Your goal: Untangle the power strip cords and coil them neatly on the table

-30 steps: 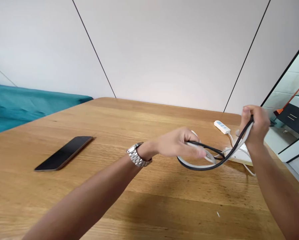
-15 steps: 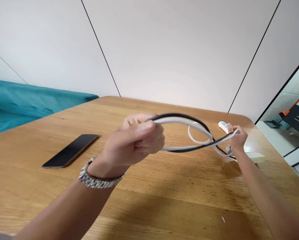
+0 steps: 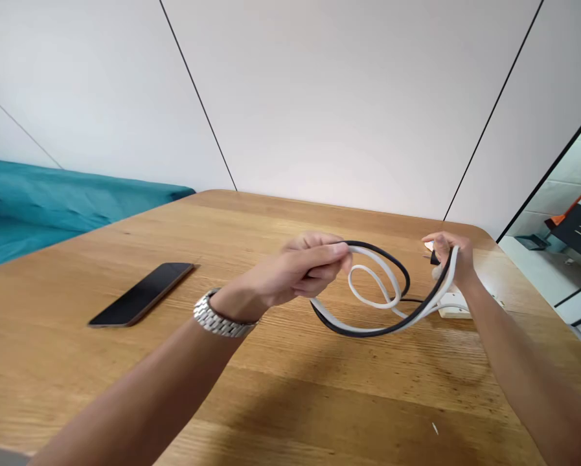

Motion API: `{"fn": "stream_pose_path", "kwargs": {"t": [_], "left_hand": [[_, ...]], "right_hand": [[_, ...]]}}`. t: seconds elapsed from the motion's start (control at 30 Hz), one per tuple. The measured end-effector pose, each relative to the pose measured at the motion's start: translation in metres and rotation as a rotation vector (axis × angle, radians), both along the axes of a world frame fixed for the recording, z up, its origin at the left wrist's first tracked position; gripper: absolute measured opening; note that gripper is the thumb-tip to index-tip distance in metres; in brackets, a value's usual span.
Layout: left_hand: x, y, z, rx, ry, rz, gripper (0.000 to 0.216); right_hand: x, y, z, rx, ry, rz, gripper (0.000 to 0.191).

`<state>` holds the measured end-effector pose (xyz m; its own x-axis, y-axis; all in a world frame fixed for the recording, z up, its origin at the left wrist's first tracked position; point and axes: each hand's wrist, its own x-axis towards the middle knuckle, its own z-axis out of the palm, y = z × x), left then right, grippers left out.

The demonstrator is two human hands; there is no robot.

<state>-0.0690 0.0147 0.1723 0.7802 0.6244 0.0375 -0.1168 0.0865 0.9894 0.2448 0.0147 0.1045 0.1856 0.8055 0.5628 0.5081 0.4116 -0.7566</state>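
The left hand [image 3: 314,268], with a metal watch [image 3: 225,317] on its wrist, is closed around a black cord [image 3: 358,334] and a white cord [image 3: 449,278], the thumb lying along the top of the grip. Both cords are held up above the table [image 3: 251,226], toward its right edge, and hang in a wide loop between the two hands, with a smaller white coil inside it. The right hand [image 3: 448,259], nearer the table's far right corner, holds the other side of the loop, the cords side by side in the crook of its thumb and the forefinger pointing out toward the left. A small black piece [image 3: 434,257] shows just under that forefinger; whether the hand grips it cannot be told. Below the right hand and partly behind its wrist, a white power strip [image 3: 453,307] lies near the table's right edge. Well apart from the hands, a dark phone [image 3: 142,294] lies flat on the left part of the table. A thin white scrap [image 3: 434,428] lies on the near right part. A teal sofa [image 3: 76,194] stands beyond the left edge, and a pale wall [image 3: 319,97] rises behind the far edge.
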Motion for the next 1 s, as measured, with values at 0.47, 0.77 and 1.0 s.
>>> {"fn": "stream_pose_path", "kwargs": {"t": [0.47, 0.77, 1.0], "left_hand": [[0.033, -0.017, -0.012, -0.052, -0.039, -0.007, 0.028], [0.002, -0.034, -0.017, -0.043, 0.161, 0.136, 0.034], [-0.013, -0.018, -0.025, 0.107, 0.319, 0.227, 0.033]], "right_hand": [[-0.066, -0.024, -0.004, -0.238, -0.351, -0.153, 0.025], [-0.027, -0.016, -0.023, -0.045, -0.781, -0.581, 0.019], [-0.014, -0.023, -0.025, -0.151, -0.962, -0.416, 0.015]]}}
